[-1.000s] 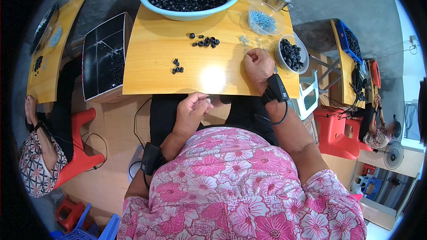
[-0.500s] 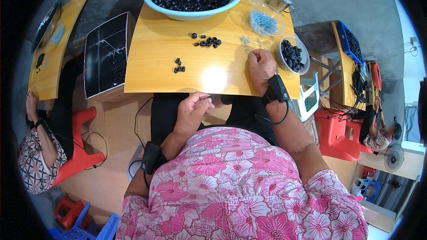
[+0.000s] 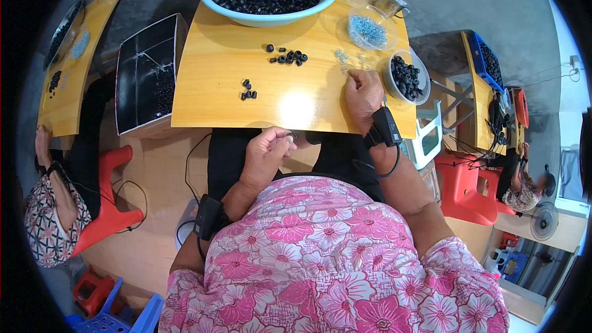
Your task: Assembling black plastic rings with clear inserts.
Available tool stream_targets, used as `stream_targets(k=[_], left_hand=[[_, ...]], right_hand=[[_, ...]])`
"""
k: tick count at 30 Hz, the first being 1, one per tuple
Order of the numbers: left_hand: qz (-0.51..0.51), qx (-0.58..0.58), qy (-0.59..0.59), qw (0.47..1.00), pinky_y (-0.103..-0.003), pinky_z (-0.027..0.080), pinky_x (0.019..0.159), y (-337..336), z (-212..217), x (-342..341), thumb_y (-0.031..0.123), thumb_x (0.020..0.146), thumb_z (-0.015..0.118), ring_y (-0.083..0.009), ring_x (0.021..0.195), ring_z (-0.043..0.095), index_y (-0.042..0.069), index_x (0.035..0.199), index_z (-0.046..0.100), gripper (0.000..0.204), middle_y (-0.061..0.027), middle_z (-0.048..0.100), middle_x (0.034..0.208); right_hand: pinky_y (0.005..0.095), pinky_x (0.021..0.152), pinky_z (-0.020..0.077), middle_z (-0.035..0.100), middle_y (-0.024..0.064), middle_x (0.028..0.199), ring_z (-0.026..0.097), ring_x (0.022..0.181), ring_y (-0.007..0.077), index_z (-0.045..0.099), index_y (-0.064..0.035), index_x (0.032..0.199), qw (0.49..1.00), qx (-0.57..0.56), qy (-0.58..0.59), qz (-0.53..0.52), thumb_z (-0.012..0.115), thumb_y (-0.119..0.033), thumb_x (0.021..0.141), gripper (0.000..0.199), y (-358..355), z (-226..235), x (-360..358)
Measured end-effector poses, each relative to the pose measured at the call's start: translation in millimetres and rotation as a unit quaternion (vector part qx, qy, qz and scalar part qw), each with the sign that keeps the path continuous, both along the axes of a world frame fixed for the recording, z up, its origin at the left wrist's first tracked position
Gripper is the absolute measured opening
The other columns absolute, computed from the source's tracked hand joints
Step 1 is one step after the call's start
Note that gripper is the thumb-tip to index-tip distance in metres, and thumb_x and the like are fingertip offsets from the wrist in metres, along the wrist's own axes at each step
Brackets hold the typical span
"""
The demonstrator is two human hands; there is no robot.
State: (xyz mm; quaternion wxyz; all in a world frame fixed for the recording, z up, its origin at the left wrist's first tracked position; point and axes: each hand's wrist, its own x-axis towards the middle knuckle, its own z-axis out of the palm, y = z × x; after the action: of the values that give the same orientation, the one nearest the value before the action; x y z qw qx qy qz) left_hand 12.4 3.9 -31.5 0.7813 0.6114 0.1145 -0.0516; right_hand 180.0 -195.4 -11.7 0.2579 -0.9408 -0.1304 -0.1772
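My left hand [image 3: 266, 153] is just off the table's near edge, thumb and fingers pinched round a small black part [image 3: 291, 135], mostly covered by the fingertips. My right hand [image 3: 364, 94] rests on the table's right side with its fingers curled in. Whatever it may hold is hidden. Just beyond it lie scattered small silvery metal pieces [image 3: 343, 58]. Two loose groups of small black ring-like parts are on the tabletop, a farther group [image 3: 290, 58] and a nearer group [image 3: 248, 94].
A pale blue basin [image 3: 268, 21] heaped with black parts stands at the back. On the right are a tub of silvery pieces [image 3: 372, 29], a metal cup [image 3: 391, 1] and a bowl of black parts [image 3: 406, 77]. Left of the table sits a black-lined box [image 3: 145, 86]. Other people work at both sides.
Both hands keep nearly the same place and closed shape. The whole view has shifted very slightly; the parts on the table look the same.
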Motion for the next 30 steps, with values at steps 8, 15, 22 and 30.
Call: stream_targets(k=[8, 15, 22, 30], left_hand=[[-0.008, 0.01, 0.003, 1.0, -0.022, 0.047, 0.063, 0.3, 0.9, -0.6, 0.011, 0.095, 0.057, -0.0079, 0.069, 0.059, -0.001, 0.104, 0.062, 0.016, -0.0046, 0.067, 0.083], [-0.008, 0.005, -0.006, 1.0, -0.022, 0.046, 0.062, -1.9, -2.1, -2.4, 0.012, 0.095, 0.057, -0.0071, 0.069, 0.058, 0.0, 0.104, 0.062, 0.016, -0.004, 0.067, 0.083], [-0.013, 0.011, -0.01, 1.0, -0.021, 0.045, 0.061, -6.4, 2.1, -1.3, 0.011, 0.094, 0.058, -0.0063, 0.068, 0.058, 0.0, 0.104, 0.062, 0.015, -0.0034, 0.066, 0.082], [-0.018, 0.008, -0.012, 1.0, -0.02, 0.045, 0.06, -7.4, 2.2, -1.2, 0.012, 0.094, 0.058, -0.0058, 0.069, 0.058, 0.0, 0.104, 0.062, 0.016, -0.0031, 0.066, 0.083]], right_hand=[[0.0402, 0.069, 0.0496, 0.061, 0.0188, 0.084, 0.061, 0.076, 0.0351, 0.067, -0.0032, 0.091, 1.0, 0.001, -0.022, 0.0, 0.062, -0.006, 0.083, 0.009, -0.6, -4.0, 3.9], [0.0404, 0.069, 0.0492, 0.062, 0.0198, 0.085, 0.06, 0.078, 0.0359, 0.063, 0.0005, 0.093, 0.996, 0.055, -0.051, 0.054, 0.059, -0.006, 0.088, 0.009, -4.7, 4.8, -1.2], [0.0407, 0.069, 0.0479, 0.062, 0.0199, 0.086, 0.06, 0.078, 0.0359, 0.062, -0.0004, 0.093, 0.989, 0.007, -0.077, 0.122, 0.059, -0.005, 0.087, 0.008, -11.3, 1.5, -10.3], [0.0394, 0.068, 0.0475, 0.06, 0.0171, 0.082, 0.059, 0.077, 0.0338, 0.063, -0.0017, 0.091, 0.992, 0.067, -0.025, 0.104, 0.061, -0.004, 0.084, 0.007, -8.0, 0.8, -7.4]])
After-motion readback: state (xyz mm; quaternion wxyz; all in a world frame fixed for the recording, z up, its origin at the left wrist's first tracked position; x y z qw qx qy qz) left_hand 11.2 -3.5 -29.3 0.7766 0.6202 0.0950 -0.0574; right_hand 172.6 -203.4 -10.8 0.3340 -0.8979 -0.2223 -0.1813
